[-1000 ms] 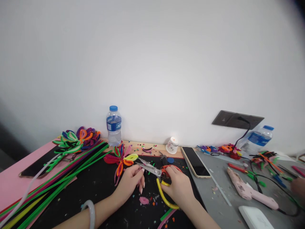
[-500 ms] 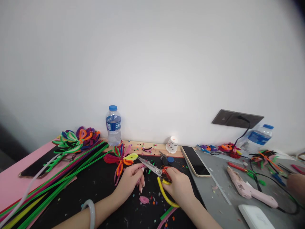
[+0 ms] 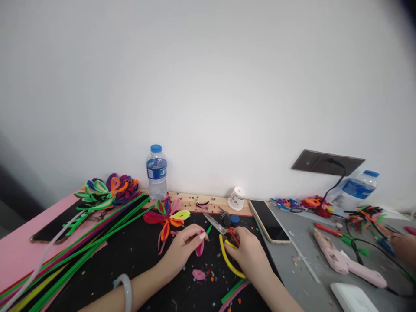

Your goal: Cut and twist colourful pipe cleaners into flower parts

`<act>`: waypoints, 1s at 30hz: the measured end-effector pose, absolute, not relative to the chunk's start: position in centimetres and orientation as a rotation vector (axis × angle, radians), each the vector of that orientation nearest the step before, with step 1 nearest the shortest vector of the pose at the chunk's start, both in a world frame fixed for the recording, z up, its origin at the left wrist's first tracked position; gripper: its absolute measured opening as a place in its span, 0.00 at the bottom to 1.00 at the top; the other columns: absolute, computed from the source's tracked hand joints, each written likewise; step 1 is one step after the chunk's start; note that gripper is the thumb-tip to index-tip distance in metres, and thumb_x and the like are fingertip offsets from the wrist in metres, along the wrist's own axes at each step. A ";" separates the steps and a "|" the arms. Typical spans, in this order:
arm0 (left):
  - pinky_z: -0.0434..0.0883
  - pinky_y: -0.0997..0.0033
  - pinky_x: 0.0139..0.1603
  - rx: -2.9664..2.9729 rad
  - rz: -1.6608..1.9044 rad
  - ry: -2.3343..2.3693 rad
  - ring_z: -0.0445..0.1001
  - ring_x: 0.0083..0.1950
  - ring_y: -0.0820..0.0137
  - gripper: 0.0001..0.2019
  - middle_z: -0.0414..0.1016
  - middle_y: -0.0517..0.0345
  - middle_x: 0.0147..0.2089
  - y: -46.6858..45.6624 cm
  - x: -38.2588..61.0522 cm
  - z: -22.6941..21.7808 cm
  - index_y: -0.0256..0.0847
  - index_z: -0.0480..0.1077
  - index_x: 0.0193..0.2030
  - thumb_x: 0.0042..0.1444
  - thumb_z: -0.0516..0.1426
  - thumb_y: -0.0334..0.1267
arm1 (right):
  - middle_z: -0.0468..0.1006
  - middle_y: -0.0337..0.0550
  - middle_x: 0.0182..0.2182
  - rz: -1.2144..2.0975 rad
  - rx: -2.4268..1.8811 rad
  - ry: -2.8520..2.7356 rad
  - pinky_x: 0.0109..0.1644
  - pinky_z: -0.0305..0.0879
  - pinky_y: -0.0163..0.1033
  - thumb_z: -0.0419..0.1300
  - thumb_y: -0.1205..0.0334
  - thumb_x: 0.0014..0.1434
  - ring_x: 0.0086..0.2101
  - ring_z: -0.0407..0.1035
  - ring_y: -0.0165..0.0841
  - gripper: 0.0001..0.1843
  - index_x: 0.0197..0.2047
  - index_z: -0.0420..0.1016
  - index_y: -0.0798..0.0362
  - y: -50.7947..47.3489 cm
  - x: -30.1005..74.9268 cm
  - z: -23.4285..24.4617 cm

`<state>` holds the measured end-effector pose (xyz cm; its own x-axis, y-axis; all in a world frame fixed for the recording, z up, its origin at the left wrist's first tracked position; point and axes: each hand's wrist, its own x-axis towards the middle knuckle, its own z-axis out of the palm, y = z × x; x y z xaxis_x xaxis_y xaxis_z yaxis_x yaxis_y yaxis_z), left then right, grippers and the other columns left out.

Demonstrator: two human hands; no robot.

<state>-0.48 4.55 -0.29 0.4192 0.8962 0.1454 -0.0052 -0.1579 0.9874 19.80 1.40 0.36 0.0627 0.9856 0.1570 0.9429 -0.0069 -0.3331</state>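
Note:
My left hand [image 3: 182, 250] pinches a short pink pipe-cleaner piece [image 3: 200, 248] above the black mat [image 3: 130, 255]. My right hand [image 3: 248, 255] grips the red and yellow handles of scissors [image 3: 217, 225], whose metal blades point up and to the left, just past the pink piece. A colourful pipe-cleaner flower [image 3: 167, 217] lies just beyond my left hand. A small pink scrap [image 3: 198, 274] lies on the mat between my wrists.
Long green, pink and white pipe cleaners [image 3: 81, 247] fan out at left, near more looped flowers [image 3: 107, 190]. A water bottle [image 3: 156, 172], paper cup [image 3: 235, 199], phone [image 3: 268, 220] and pink glue gun [image 3: 344, 260] stand behind and right. Another person's hand [image 3: 404, 247] shows at far right.
The scissors have swung to a steeper angle and drawn back to the right. My left hand now holds the pink piece out towards the blades. The view shifted slightly.

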 end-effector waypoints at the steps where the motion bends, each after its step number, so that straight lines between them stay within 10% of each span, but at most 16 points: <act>1: 0.61 0.74 0.37 1.548 0.979 0.833 0.65 0.34 0.72 0.13 0.66 0.58 0.32 4.6 -0.6 -0.2 0.36 0.71 0.28 0.56 0.52 0.42 | 0.72 0.44 0.30 0.196 -1.988 -1.934 0.35 0.60 0.36 0.60 0.62 0.48 0.31 0.68 0.37 0.07 0.32 0.67 0.54 1.4 19.7 0.3; 30: 0.65 0.79 0.21 1.315 0.638 0.732 0.71 0.21 0.74 0.16 0.72 0.57 0.22 3.5 0.3 -1.2 0.32 0.69 0.27 0.52 0.54 0.46 | 0.57 0.34 0.20 0.852 -1.317 -1.762 0.26 0.49 0.32 0.45 0.59 0.61 0.22 0.51 0.26 0.15 0.24 0.57 0.54 0.6 17.7 0.3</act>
<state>0.35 3.54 -1.24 0.6246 0.7727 -0.1132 -0.0060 0.1497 0.9887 17.72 0.60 0.25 -0.1766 0.9673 0.1823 0.4579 0.2446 -0.8547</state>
